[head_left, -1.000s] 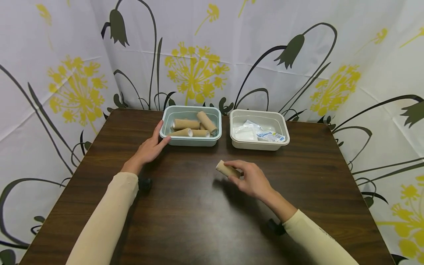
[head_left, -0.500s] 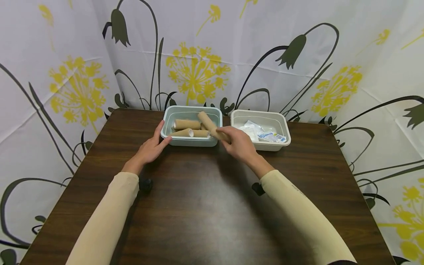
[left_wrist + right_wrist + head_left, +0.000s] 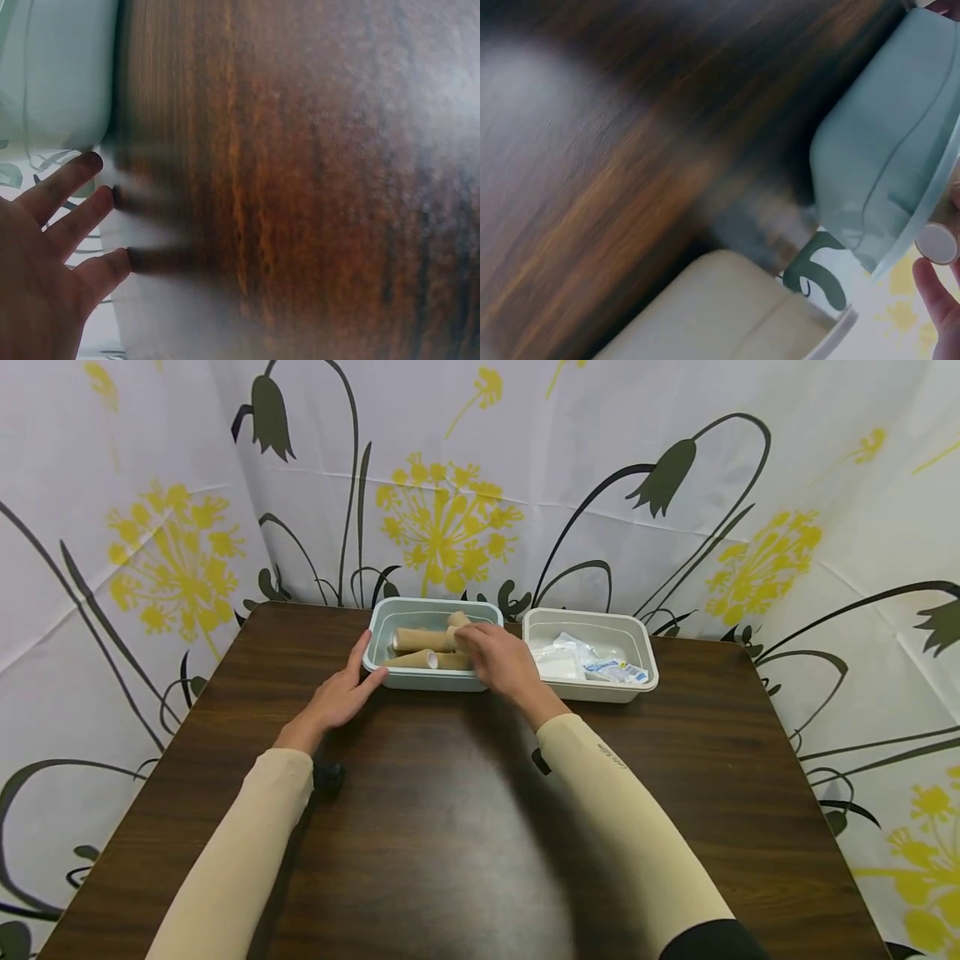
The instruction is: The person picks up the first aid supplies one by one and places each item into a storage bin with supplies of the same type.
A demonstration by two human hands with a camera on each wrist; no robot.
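A pale blue-green bin [image 3: 441,680] stands at the back of the table with several cardboard tubes [image 3: 422,641] lying in it. My left hand [image 3: 333,700] rests against the bin's left front corner, thumb at the front rim and fingers straight along the side. Those fingers are spread in the left wrist view, their tips near the table. My right hand [image 3: 501,662] is over the right part of the bin and holds a cardboard tube [image 3: 936,244], whose round end shows near the rim in the right wrist view. In the head view the hand hides part of the tubes.
To the right of the blue-green bin, a white bin [image 3: 600,692] holds several white and blue plastic packets [image 3: 615,671]. Both stand on a dark wooden table [image 3: 420,843], near its back edge. A flowered curtain [image 3: 570,543] hangs behind.
From over the middle of the table, my right hand has carried the cardboard tube forward and left to over the blue-green bin. My left hand stays at the bin's corner.
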